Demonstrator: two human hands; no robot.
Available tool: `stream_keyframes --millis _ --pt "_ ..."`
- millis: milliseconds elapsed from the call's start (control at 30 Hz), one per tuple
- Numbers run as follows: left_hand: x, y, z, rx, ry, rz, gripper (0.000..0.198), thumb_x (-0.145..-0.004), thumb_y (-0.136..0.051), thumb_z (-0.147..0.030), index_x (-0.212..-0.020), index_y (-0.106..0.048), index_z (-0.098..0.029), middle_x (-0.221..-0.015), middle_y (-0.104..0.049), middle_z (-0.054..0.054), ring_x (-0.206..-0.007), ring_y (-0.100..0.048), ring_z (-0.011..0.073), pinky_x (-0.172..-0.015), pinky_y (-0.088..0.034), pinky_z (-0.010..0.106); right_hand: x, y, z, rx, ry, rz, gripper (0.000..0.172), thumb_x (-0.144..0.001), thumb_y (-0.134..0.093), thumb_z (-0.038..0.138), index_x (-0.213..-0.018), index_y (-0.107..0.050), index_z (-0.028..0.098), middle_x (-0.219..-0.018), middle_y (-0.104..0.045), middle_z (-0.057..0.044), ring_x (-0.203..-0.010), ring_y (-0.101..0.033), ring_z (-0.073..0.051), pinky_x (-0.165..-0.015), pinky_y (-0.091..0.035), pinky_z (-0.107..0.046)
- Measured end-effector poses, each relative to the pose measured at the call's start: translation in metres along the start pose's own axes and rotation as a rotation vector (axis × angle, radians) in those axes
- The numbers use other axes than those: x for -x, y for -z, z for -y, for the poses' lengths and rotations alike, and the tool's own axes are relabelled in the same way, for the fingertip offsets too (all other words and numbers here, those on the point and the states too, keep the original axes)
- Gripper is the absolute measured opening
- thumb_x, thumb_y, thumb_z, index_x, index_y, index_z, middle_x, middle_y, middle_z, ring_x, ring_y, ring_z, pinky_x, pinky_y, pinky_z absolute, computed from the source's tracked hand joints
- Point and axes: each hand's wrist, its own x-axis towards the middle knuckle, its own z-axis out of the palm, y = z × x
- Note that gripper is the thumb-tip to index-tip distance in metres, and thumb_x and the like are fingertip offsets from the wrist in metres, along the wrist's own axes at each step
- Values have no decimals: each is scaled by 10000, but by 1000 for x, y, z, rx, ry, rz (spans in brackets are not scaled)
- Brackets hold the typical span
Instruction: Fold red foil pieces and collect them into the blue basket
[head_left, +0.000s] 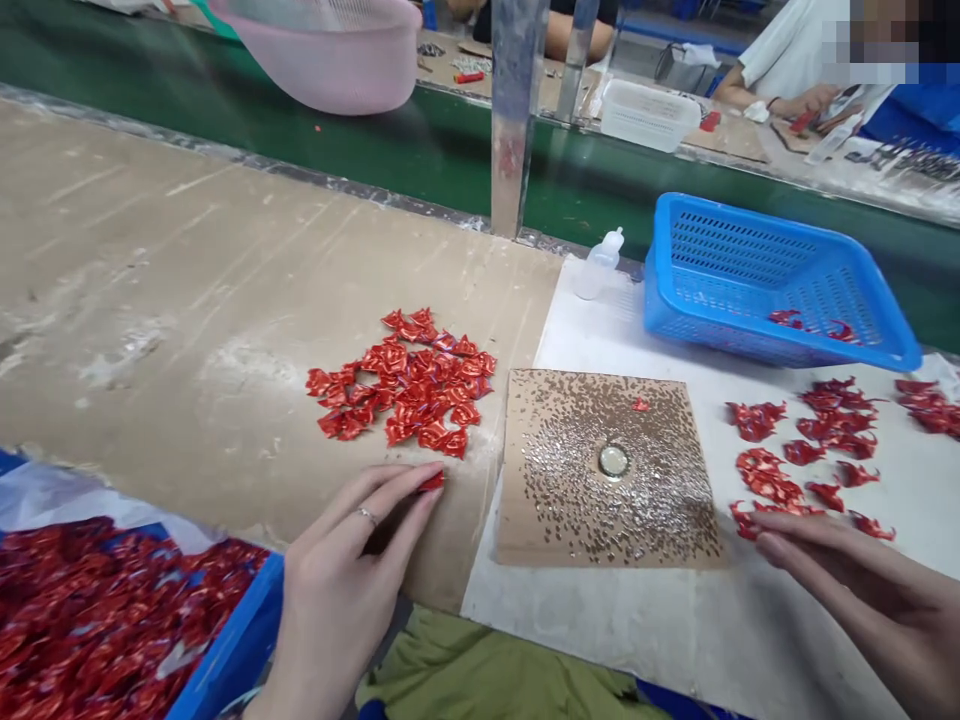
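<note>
Left grip (349,555) pinches a red piece (433,482), its visible length pointing rightward.

Inspection for markings: no legible text, label, brand, number or sign found on any surface in view
</note>
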Motion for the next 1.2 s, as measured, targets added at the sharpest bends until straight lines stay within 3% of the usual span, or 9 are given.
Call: stream_keyframes --millis 133,233,333,433,533,633,800,1000,1200 --pt "2 -9 -1 -32 -71 -28 343 -1013 -636 -171 -1309 -721 -322 -1129 -716 -5 -995 -723 123 -915 -576 217 -18 -7 41 -301 -25 122 117 -755 -830 411 -835 -894 355 -826 -841 -4 -718 -829 -252 -672 -700 -247" --pt "6 -17 -1 -58 -56 -29 428 -1014 -609 -154 -1387 -681 -353 -1163 -685 10 -1038 -699 147 -887 -575 249 -32 -25 62 -422 -11 199 104 -823 -816 352 -895 -889 343 -879 -849 2 -747 -827 -219 -670 -687 -225" --pt "8 -23 -3 -103 -13 -17 377 -1013 -584 -188 -1326 -705 -358 -1160 -667 7 -1043 -699 167 -883 -583 282 -42 -43 74 -453 23 254 117 -858 -790 307 -930 -882 315 -929 -852 -9 -764 -812 -198 -707 -678 -247" --pt "7 -26 -5 -100 -31 -14 345 -991 -608 -199 -1297 -707 -325 -1206 -662 15 -1088 -694 191 -964 -573 324 -49 -51 81 -392 82 242 121 -871 -764 290 -928 -871 294 -834 -821 -8 -658 -733 -162 -617 -612 -243" --pt "6 -27 -6 -39 -108 24 323 -966 -660 -181 -1266 -715 -285 -1225 -673 44 -1093 -685 218 -1009 -539 378 -51 -55 86 -325 122 240 104 -888 -744 294 -918 -840 267 -591 -632 39 -508 -562 -126 -487 -461 -228" --pt "8 -29 -3 -48 -164 70 321 -962 -688 -152 -1261 -718 -266 -1216 -688 59 -1073 -682 242 -977 -513 413 -49 -57 86 -300 132 230 66 -907 -719 286 -888 -764 242 -551 -492 73 -472 -474 -109 -455 -362 -226" --pt "8 -31 -2 14 -192 75 340 -956 -697 -75 -1250 -714 -243 -1171 -725 27 -1065 -689 200 -998 -527 368 -45 -61 82 -276 150 246 83 -938 -696 296 -880 -707 237 -715 -641 27 -507 -481 -100 -481 -371 -238" --pt "6 -29 -3 14 -181 50 227 -959 -703 -83 -1170 -717 -169 -1127 -733 39 -1037 -691 178 -997 -531 330 -46 -61 83 -325 128 229 42 -926 -714 273 -890 -717 253 -583 -499 74 -500 -455 -106 -491 -341 -231" --pt "-2 -32 -2 -92 -277 20 157 -963 -722 -113 -1114 -725 -157 -1061 -740 37 -1002 -685 180 -1000 -528 351 -47 -52 78 -680 -151 409 181 -915 -835 355 -879 -681 268 -765 -689 16 -642 -519 -115 -570 -400 -197"
